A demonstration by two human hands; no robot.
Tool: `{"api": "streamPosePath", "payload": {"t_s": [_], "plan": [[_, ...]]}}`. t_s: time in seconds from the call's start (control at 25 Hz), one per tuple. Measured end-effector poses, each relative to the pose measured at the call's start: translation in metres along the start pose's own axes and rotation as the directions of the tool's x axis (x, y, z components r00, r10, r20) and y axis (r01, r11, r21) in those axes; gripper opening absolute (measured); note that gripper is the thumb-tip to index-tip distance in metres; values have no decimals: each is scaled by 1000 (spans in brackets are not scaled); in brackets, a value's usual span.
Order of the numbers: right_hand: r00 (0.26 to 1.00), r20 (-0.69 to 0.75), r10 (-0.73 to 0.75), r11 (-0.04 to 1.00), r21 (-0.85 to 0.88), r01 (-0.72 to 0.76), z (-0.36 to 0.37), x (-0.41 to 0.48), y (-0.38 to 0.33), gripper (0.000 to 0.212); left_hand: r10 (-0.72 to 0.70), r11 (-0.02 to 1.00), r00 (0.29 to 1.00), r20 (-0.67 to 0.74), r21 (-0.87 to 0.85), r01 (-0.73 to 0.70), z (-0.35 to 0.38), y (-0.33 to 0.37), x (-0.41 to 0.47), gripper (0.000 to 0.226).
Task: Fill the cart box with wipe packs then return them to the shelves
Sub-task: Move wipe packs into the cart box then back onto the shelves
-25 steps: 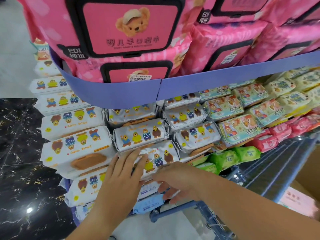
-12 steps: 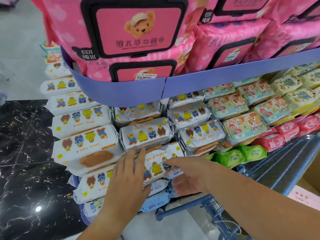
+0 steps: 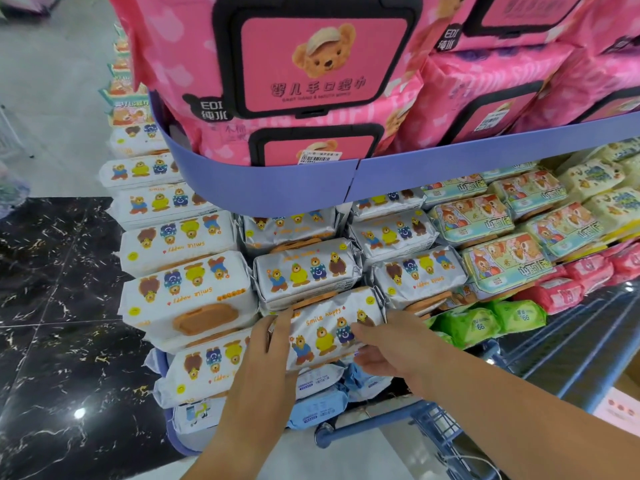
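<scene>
Black marble floor [image 3: 59, 306] with pale veining lies to the left of a shop display. Nearest, the blue cart [image 3: 363, 426] stands against the display's lower right. Above its handle, the left hand [image 3: 266, 362] lies flat, fingers straight, against the left end of a silver wipe pack [image 3: 332, 327]. The right hand [image 3: 394, 348] grips the pack's right end, one digit across the front and the others curled beneath. The pack sits tilted at the front of the lower tier, on blue packs [image 3: 315, 407], between white bear packs [image 3: 187, 299] and green packs [image 3: 485, 323]. More silver packs are stacked behind it. Further up, a lilac shelf edge [image 3: 415, 171] carries large pink packs [image 3: 322, 57].
</scene>
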State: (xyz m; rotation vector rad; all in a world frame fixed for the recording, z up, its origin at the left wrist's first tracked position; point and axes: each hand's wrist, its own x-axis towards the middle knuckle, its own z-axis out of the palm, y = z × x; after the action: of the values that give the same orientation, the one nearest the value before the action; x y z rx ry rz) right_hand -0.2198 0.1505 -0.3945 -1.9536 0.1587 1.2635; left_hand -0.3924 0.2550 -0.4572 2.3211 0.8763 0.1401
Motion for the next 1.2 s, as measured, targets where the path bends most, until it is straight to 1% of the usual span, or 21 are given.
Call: {"api": "streamPosePath", "payload": {"t_s": [0.12, 0.24, 0.32, 0.4, 0.44, 0.48, 0.52, 0.56, 0.6, 0.64, 0.72, 0.8, 0.84, 0.88, 0.96, 1.0, 1.04, 1.08, 1.12, 1.16, 1.2], "plan": [[1000, -4, 12, 991, -137, -13, -5, 2, -3, 36, -3, 1000, 999, -47, -14, 2, 10, -1, 2, 95], [992, 73, 98, 975, -206, -81, -13, -5, -14, 35, -76, 994, 994, -83, -86, 69, 10, 8, 2, 94], [990, 57, 129, 943, -315, -105, -16, -13, -16, 44, -78, 995, 993, -87, -76, 72, 6, 8, -1, 99], [995, -16, 99, 898, -429, -96, -19, -23, -19, 54, -68, 998, 996, -62, -10, 68, 1, 5, -6, 108], [998, -41, 56, 861, -504, -69, -20, -29, -21, 60, -61, 998, 997, -36, 32, 62, -4, 6, -10, 112], [999, -46, -13, 801, -598, -16, -24, -36, -24, 68, -38, 996, 999, -17, 83, 40, -13, 8, -16, 115], [994, -30, -104, 721, -691, 55, -28, -44, -28, 77, -3, 989, 1000, -5, 151, 4, -23, 10, -21, 116], [979, 6, -206, 628, -766, 137, -34, -54, -30, 81, 33, 974, 999, 20, 225, -37, -33, 13, -26, 114], [954, 57, -295, 544, -811, 216, -43, -67, -28, 81, 61, 948, 996, 61, 309, -77, -45, 21, -31, 111], [920, 100, -379, 487, -824, 290, -51, -81, -26, 78, 97, 923, 992, 86, 366, -122, -57, 32, -35, 105], [815, 147, -560, 401, -813, 422, -73, -108, -14, 69, 173, 875, 977, 127, 435, -211, -75, 62, -41, 96], [699, 147, -700, 327, -804, 497, -104, -130, 12, 56, 301, 845, 946, 120, 426, -323, -82, 102, -46, 93], [655, 122, -745, 319, -797, 512, -120, -140, 29, 50, 347, 852, 929, 127, 371, -369, -83, 126, -47, 92], [620, 79, -780, 334, -787, 519, -136, -147, 48, 46, 361, 874, 920, 151, 289, -390, -81, 151, -47, 89], [549, -53, -834, 388, -763, 517, -172, -148, 92, 37, 353, 905, 895, 271, 141, -400, -67, 199, -44, 81], [524, -124, -843, 423, -755, 501, -193, -144, 118, 33, 365, 902, 861, 354, 96, -421, -52, 221, -40, 77], [530, -181, -829, 468, -744, 478, -210, -137, 142, 31, 391, 882, 811, 434, 76, -466, -36, 237, -34, 77], [565, -215, -797, 514, -733, 445, -226, -129, 167, 32, 407, 848, 753, 517, 94, -522, -19, 253, -28, 76], [618, -241, -748, 561, -728, 394, -243, -119, 193, 34, 429, 798, 687, 587, 110, -593, 3, 267, -21, 78], [683, -263, -681, 602, -732, 318, -260, -105, 215, 35, 438, 732, 624, 648, 146, -666, 22, 282, -14, 86], [750, -301, -589, 649, -729, 218, -277, -90, 238, 35, 411, 672, 582, 701, 198, -713, 44, 296, -7, 94]]}}
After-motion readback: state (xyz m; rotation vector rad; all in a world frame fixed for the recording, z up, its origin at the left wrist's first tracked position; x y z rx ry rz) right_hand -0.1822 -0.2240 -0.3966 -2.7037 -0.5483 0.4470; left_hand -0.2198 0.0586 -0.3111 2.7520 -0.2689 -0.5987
